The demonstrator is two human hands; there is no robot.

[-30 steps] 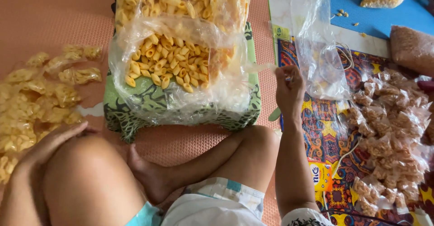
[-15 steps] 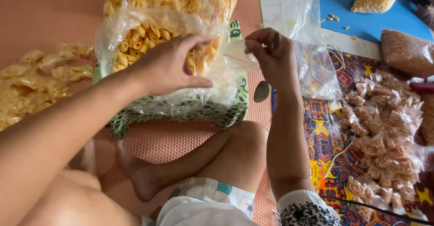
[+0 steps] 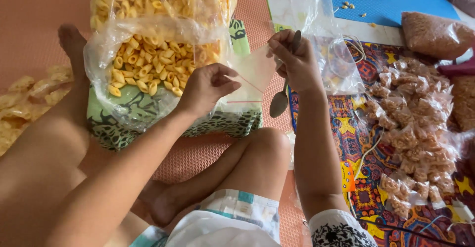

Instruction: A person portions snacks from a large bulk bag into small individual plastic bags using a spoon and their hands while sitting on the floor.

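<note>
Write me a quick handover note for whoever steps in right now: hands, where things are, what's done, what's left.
Left hand: pinches one edge of a small clear bag.
Right hand: holds the bag's other edge, plus a metal spoon hanging bowl-down.
Big open sack of yellow shell snacks sits just behind the hands, on a green patterned cushion.
Done: a pile of filled small packets lies on the mat to the right.
Left: the small bag looks empty, nothing scooped into it yet.

view: head, single | looks: steeply down over lap | range: close on hands, floor mat (image 3: 34, 9) beyond | overlap: no second view
</note>
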